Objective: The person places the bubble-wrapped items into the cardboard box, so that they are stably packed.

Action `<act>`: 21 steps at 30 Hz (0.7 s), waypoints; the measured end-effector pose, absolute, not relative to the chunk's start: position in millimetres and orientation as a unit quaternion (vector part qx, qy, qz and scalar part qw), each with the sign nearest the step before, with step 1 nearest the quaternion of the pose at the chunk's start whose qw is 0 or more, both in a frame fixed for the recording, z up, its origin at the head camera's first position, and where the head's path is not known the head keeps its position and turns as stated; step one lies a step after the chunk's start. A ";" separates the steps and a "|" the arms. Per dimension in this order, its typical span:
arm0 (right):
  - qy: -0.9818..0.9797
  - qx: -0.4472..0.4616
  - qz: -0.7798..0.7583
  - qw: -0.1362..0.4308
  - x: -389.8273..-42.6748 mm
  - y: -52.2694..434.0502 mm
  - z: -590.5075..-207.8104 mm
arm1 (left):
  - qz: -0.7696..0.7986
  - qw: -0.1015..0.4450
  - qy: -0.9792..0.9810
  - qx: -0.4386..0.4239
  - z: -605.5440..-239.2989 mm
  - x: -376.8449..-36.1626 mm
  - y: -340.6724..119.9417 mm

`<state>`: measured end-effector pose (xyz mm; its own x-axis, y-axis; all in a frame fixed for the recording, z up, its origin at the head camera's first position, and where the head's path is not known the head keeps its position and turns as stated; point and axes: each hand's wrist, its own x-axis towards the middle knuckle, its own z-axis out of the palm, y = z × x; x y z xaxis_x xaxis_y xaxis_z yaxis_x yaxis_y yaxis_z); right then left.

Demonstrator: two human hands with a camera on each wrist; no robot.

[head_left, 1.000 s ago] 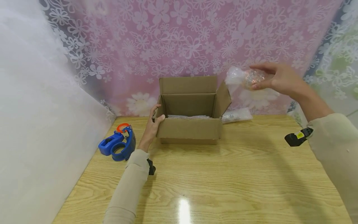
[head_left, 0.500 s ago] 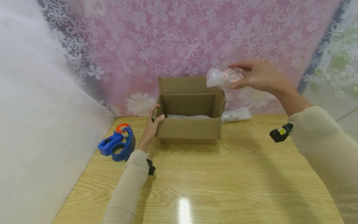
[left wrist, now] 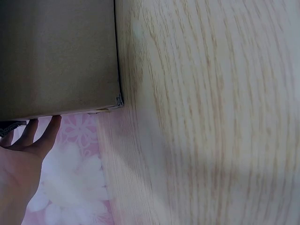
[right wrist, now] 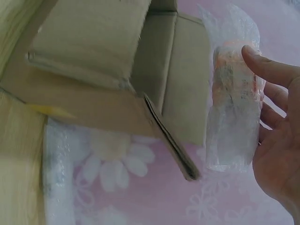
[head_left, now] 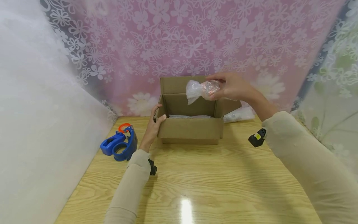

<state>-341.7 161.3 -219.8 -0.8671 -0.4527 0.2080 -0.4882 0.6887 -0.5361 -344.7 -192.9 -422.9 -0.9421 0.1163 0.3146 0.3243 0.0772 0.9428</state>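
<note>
My right hand (head_left: 233, 87) holds a bubble-wrapped cylinder (right wrist: 234, 103) with orange and printed marks showing through the wrap. Its twisted wrap end (head_left: 194, 91) points left, over the cardboard box (head_left: 190, 129). Thumb and fingers lie on opposite sides of the cylinder in the right wrist view. The box stands with its top flaps spread, and clear plastic-wrapped items (head_left: 190, 117) show inside behind the front flap. My left hand (head_left: 152, 127) grips the box's left side, thumb over the edge; in the left wrist view its fingertips (left wrist: 52, 123) touch the cardboard wall.
Another bubble-wrapped item (head_left: 239, 115) lies on the table (head_left: 195, 174) just right of the box. Two blue tape dispensers (head_left: 123, 147), one with an orange ring (head_left: 124, 127), sit to the left. A floral curtain (head_left: 134, 56) hangs behind.
My right hand has carried the wrapped cylinder leftward and a little down, from right of the box to over its opening. The left hand stays on the box.
</note>
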 end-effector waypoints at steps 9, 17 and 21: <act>-0.920 0.258 0.293 0.023 -358.8 137.6 -249.3 | -0.643 0.099 -0.746 -0.144 -426.1 -346.3 -191.5; -0.915 0.257 0.310 0.006 -369.4 121.5 -277.4 | -0.644 0.103 -0.744 -0.144 -426.4 -347.7 -191.5; -0.909 0.260 0.325 0.005 -372.2 111.4 -289.9 | -0.648 0.104 -0.740 -0.145 -427.0 -347.4 -191.9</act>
<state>-372.2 111.4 -289.9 -0.8645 -0.4697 0.1789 -0.4768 0.6534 -0.5880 -347.4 -191.9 -427.0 -0.9361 0.0795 0.3428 0.3503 0.1183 0.9292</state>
